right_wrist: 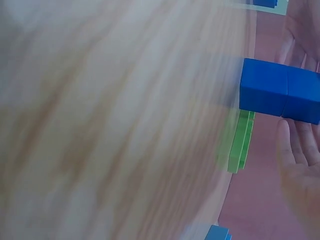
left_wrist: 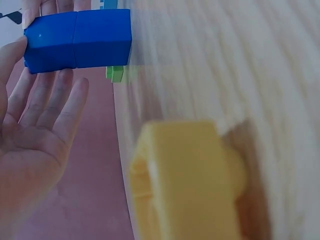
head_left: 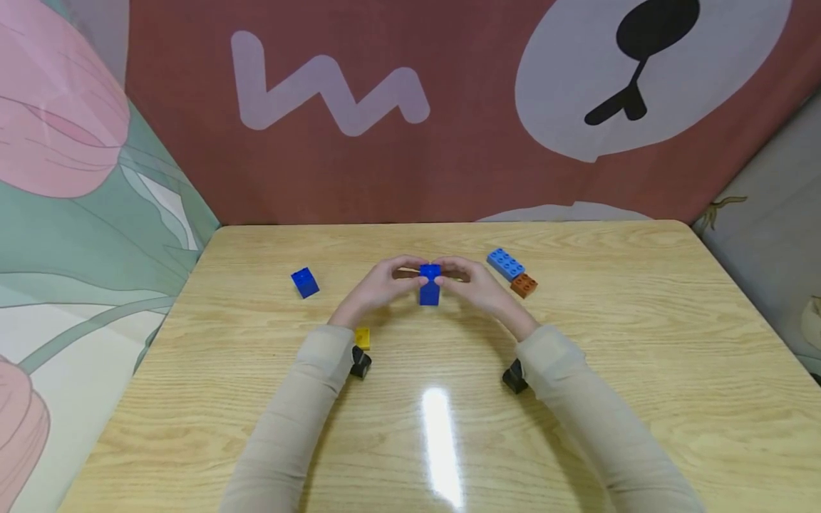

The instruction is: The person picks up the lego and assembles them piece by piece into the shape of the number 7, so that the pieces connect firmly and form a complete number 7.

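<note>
Two dark blue bricks stand one on top of the other in front of me, the upper brick (head_left: 430, 271) squarely over the lower brick (head_left: 430, 295). My left hand (head_left: 385, 282) pinches the upper brick from the left, thumb on its near side and fingers towards the back. From the right, my right hand (head_left: 473, 283) pinches the same brick in a mirrored way. Between the hands the joint shows as a thin seam in the left wrist view. Behind the lower brick (right_wrist: 262, 87), a green brick (right_wrist: 241, 142) lies on the table; the blue stack hides it from the head view.
A dark blue brick (head_left: 304, 283) lies to the left on the wooden table (head_left: 641, 342). A yellow brick (head_left: 363, 338) sits beside the left wrist. At the back right, a light blue brick (head_left: 505, 263) lies against an orange-brown brick (head_left: 524, 286). A printed cloth (head_left: 385, 178) hangs behind the table.
</note>
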Motion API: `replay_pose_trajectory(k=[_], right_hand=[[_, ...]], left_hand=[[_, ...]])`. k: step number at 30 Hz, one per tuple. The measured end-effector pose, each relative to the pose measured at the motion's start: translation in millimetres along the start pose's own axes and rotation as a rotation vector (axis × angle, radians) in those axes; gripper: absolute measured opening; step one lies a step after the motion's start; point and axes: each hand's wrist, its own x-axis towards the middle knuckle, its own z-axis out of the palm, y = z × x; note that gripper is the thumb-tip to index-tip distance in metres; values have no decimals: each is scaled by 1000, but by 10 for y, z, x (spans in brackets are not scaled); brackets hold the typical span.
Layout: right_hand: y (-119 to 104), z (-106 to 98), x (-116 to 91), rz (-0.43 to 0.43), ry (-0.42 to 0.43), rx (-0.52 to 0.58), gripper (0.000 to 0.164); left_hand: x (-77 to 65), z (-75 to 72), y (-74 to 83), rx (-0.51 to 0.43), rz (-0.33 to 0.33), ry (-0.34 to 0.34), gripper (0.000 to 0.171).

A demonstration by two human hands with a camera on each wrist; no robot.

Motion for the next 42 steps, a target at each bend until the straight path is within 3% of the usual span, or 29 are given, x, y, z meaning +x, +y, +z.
replay_pose_trajectory(k=[13,27,34,42], right_hand=[[-15,77,38,-34,32,-106,47],[-44,-46,-14,-31,34,-108,35],[-34,-153,-76,42,8,-130,39],[-27,-162,-75,47,4,-111,41]], left_hand=[[3,18,23,25,21,11,42],[-6,77,15,87,54,48,50],[-95,-111,24,126,46,78,46],[-370,-508,14,140,8,139,47]])
